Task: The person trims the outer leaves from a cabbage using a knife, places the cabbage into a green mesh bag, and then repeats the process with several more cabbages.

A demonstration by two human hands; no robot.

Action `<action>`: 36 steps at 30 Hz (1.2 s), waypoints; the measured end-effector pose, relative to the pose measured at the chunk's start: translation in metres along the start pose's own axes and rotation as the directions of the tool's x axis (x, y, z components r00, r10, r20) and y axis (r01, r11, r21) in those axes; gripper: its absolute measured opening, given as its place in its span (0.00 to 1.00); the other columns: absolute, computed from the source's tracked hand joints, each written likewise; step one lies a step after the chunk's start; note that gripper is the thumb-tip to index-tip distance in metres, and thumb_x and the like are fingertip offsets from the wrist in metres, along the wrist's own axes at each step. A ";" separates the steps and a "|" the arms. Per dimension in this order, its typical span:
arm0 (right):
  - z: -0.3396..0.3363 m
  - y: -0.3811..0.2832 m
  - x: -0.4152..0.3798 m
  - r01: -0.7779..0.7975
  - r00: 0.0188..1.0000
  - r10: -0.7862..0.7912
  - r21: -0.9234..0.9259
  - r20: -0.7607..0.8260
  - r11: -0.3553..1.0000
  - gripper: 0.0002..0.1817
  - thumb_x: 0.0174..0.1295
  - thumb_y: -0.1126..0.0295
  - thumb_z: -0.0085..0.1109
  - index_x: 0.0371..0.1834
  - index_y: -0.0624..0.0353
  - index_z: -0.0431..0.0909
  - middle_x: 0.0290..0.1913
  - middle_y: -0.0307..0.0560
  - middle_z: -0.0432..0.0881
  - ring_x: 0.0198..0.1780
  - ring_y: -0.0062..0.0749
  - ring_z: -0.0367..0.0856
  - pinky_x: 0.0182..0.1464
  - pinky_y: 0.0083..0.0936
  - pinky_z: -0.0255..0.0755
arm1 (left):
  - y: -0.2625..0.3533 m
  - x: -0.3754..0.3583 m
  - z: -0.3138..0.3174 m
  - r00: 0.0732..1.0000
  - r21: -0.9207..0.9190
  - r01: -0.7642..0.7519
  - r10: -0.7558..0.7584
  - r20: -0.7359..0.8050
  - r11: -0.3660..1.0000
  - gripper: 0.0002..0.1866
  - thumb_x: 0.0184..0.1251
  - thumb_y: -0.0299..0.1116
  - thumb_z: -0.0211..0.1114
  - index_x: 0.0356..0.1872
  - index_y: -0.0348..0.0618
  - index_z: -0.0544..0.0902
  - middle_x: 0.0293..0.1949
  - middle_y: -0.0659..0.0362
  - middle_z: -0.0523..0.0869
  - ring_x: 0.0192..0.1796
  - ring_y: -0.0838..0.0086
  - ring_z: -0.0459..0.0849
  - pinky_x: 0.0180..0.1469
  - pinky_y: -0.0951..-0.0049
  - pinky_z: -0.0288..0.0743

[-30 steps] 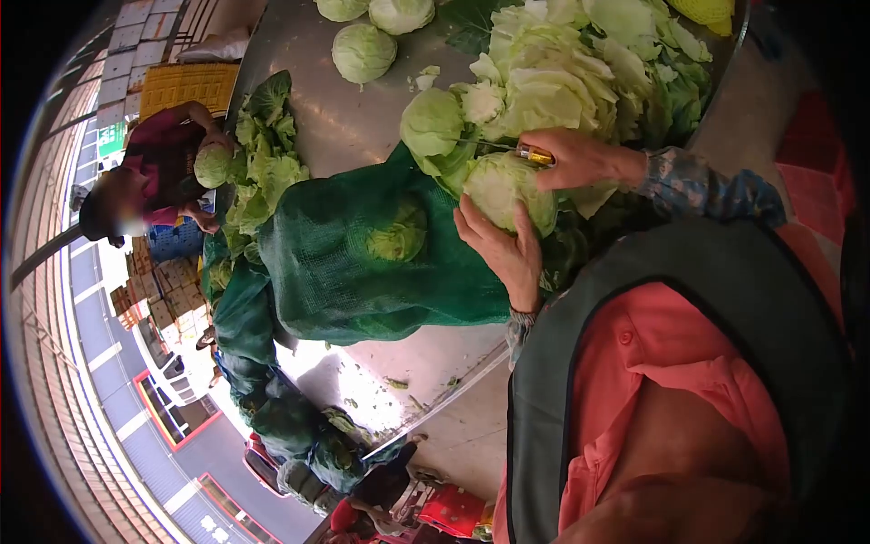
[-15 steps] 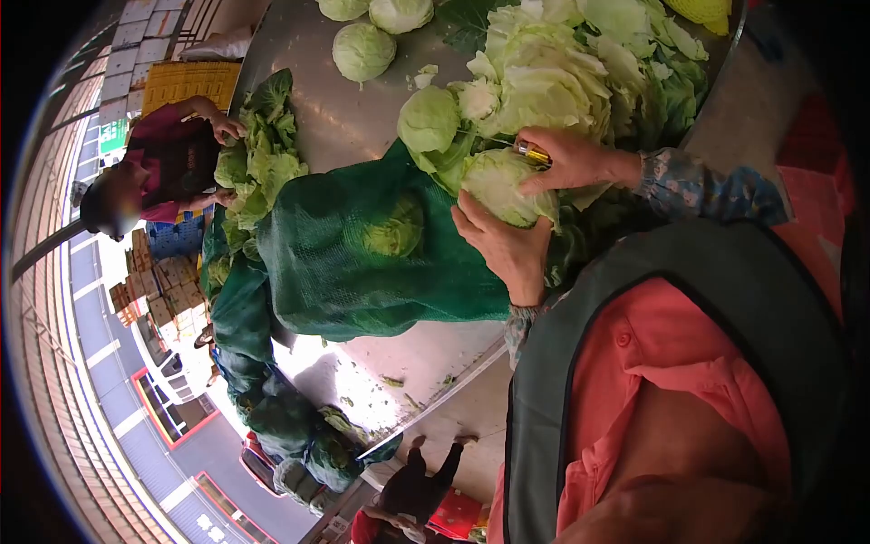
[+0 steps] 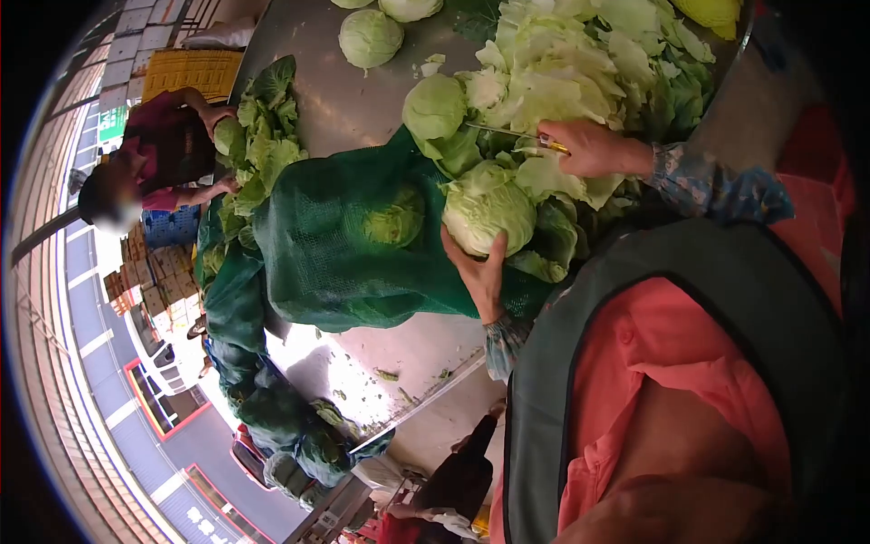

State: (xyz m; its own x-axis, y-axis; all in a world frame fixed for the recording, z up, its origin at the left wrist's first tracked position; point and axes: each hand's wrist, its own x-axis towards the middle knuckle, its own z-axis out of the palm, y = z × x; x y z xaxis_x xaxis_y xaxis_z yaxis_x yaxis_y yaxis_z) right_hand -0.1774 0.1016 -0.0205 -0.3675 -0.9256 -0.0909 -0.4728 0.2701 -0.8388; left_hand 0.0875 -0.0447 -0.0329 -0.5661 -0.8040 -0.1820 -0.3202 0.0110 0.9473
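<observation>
1. Lay in front of the torso: pale green cabbage head (image 3: pixel 489 208), at the right end of the green mesh sack (image 3: pixel 317 245), below loose cabbage leaves (image 3: pixel 562 82), near a second cabbage (image 3: pixel 435 107).
2. Cupped the cabbage head from its near side with the left hand (image 3: pixel 480 276), thumb and fingers spread wide around the lower curve.
3. Gripped the yellow-handled knife (image 3: pixel 503 131) in the right hand (image 3: pixel 589 150), fingers closed narrow around the handle; held the blade apart from the cabbage head.
4. Judged fairly heavy for one hand, firm at the core; likely smooth, a bit slippery and prone to rolling. Rated outer leaves as soft, easy to bruise or tear.
5. Best taken low around the broad sides, palm cupped, fingers wide; not by a loose leaf edge.
6. Looked nearly round, with no clear long axis; could not tell where the stem end pointed.
7. Judged the knife light and stiff, best held by the handle. Ran lengthwise across the view, tip leftward and slightly up, toward the second cabbage; handle end rightward.
</observation>
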 end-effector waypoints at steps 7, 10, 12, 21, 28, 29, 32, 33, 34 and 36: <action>-0.013 -0.020 -0.010 -0.074 0.988 0.020 -0.345 -0.156 0.936 0.25 0.56 0.68 0.64 0.58 0.59 0.70 0.49 0.56 0.80 0.42 0.56 0.84 0.43 0.47 0.77 | 0.012 -0.003 0.000 0.988 0.138 0.123 -0.108 -0.109 0.983 0.49 0.62 0.47 0.74 0.74 0.28 0.56 0.67 0.41 0.72 0.67 0.57 0.74 0.68 0.64 0.68; -0.011 -0.065 -0.001 0.134 0.983 -0.151 -0.160 -0.103 0.978 0.28 0.56 0.59 0.70 0.57 0.61 0.73 0.50 0.53 0.79 0.42 0.51 0.85 0.44 0.43 0.78 | 0.031 0.003 0.027 0.979 0.346 0.028 0.044 -0.198 0.938 0.57 0.45 0.50 0.84 0.71 0.28 0.60 0.64 0.39 0.72 0.66 0.51 0.72 0.68 0.57 0.68; -0.007 -0.075 0.006 0.228 0.969 -0.230 -0.039 -0.084 0.973 0.31 0.53 0.55 0.74 0.55 0.63 0.75 0.51 0.52 0.78 0.42 0.47 0.85 0.46 0.40 0.79 | 0.044 -0.001 0.036 0.976 0.472 -0.134 0.199 -0.089 0.871 0.58 0.41 0.48 0.85 0.71 0.30 0.60 0.63 0.39 0.71 0.66 0.47 0.70 0.67 0.54 0.67; 0.031 -0.046 0.044 0.189 0.979 -0.191 -0.028 -0.073 0.982 0.31 0.51 0.49 0.75 0.47 0.66 0.79 0.31 0.60 0.83 0.38 0.57 0.84 0.40 0.44 0.76 | 0.048 0.018 0.019 0.886 0.537 -0.463 0.390 0.252 0.705 0.63 0.34 0.43 0.87 0.73 0.37 0.58 0.67 0.40 0.66 0.68 0.44 0.66 0.68 0.51 0.67; 0.027 -0.020 0.057 0.112 0.993 -0.117 -0.147 -0.025 0.983 0.25 0.50 0.53 0.73 0.39 0.63 0.78 0.29 0.60 0.82 0.34 0.59 0.82 0.37 0.46 0.74 | 0.019 0.001 0.010 0.994 -0.034 -0.025 0.021 -0.107 0.999 0.52 0.62 0.47 0.74 0.78 0.35 0.51 0.76 0.41 0.57 0.73 0.52 0.66 0.69 0.59 0.68; 0.025 -0.027 0.053 0.102 0.995 -0.099 -0.179 0.027 0.979 0.25 0.50 0.53 0.73 0.40 0.63 0.78 0.29 0.60 0.82 0.35 0.59 0.82 0.37 0.46 0.74 | 0.018 0.004 0.014 0.968 -0.145 0.075 -0.108 -0.228 0.987 0.44 0.72 0.48 0.65 0.77 0.33 0.52 0.75 0.43 0.60 0.68 0.59 0.72 0.67 0.63 0.71; 0.036 -0.027 0.055 0.131 0.989 -0.145 -0.228 -0.042 0.965 0.27 0.49 0.56 0.75 0.46 0.63 0.78 0.34 0.56 0.82 0.39 0.54 0.84 0.40 0.44 0.75 | 0.025 0.005 0.024 0.915 -0.444 0.221 -0.342 -0.214 0.869 0.44 0.72 0.51 0.64 0.75 0.29 0.56 0.70 0.44 0.67 0.66 0.59 0.74 0.65 0.64 0.72; 0.036 -0.031 0.056 0.170 0.966 -0.207 -0.223 -0.153 0.960 0.27 0.49 0.57 0.75 0.48 0.62 0.78 0.36 0.56 0.82 0.40 0.52 0.85 0.41 0.43 0.76 | 0.031 0.003 0.023 0.924 -0.480 0.194 -0.325 -0.204 0.855 0.47 0.66 0.48 0.71 0.74 0.27 0.57 0.68 0.43 0.69 0.65 0.58 0.74 0.67 0.61 0.69; 0.029 -0.041 0.057 0.207 0.930 -0.263 -0.225 -0.259 0.952 0.28 0.50 0.58 0.76 0.49 0.62 0.78 0.38 0.55 0.82 0.41 0.50 0.85 0.41 0.42 0.76 | 0.022 0.003 0.024 0.945 -0.319 0.154 -0.234 -0.229 0.935 0.48 0.63 0.47 0.74 0.73 0.28 0.58 0.67 0.42 0.69 0.65 0.57 0.73 0.67 0.61 0.69; 0.008 -0.066 0.061 0.255 0.950 -0.278 -0.159 -0.143 0.954 0.29 0.51 0.59 0.76 0.53 0.61 0.79 0.41 0.53 0.82 0.43 0.47 0.85 0.44 0.39 0.78 | 0.005 0.001 0.026 0.973 0.029 0.060 -0.053 -0.224 0.998 0.51 0.57 0.47 0.78 0.73 0.28 0.59 0.66 0.41 0.69 0.65 0.55 0.73 0.66 0.60 0.69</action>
State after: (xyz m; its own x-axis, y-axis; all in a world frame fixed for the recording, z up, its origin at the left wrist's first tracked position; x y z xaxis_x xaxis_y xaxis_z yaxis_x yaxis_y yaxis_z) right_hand -0.1620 0.0255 0.0255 -0.3325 -0.9162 0.2235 -0.6717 0.0637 -0.7381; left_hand 0.0653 -0.0298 -0.0350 -0.3642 -0.9161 -0.1679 -0.3756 -0.0205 0.9266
